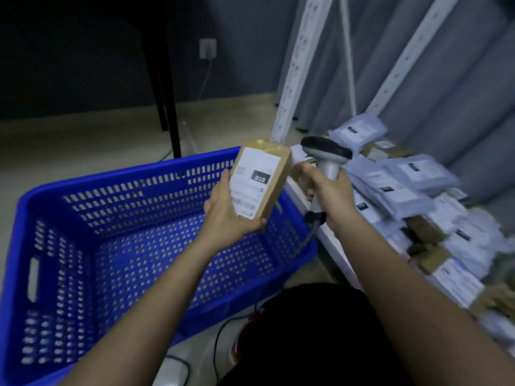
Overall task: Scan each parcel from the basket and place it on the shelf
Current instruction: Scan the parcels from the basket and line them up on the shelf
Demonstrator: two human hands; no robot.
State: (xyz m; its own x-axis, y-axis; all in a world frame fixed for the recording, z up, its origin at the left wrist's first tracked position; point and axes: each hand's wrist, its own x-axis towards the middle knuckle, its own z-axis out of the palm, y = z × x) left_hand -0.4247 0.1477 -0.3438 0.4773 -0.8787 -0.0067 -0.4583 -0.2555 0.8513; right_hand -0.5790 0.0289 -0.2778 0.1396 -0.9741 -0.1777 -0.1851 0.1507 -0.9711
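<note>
My left hand [225, 213] grips a small brown cardboard parcel [274, 174] with a white shipping label facing me, held above the right side of the blue plastic basket [83, 246]. No parcels show inside the basket. My right hand [331, 193] grips the handle of a grey barcode scanner [326, 156], its dark head just right of the parcel's top. The two hands are close together, a little apart. To the right, the low shelf [320, 218] carries a pile of parcels [404, 190], grey mailer bags and brown boxes.
White perforated shelf uprights [295, 71] rise behind the pile, with grey curtains beyond. Black table legs [167, 107] stand on the beige floor behind the basket. The scanner's cable [303, 240] hangs down by the shelf edge. My dark-clothed lap fills the bottom middle.
</note>
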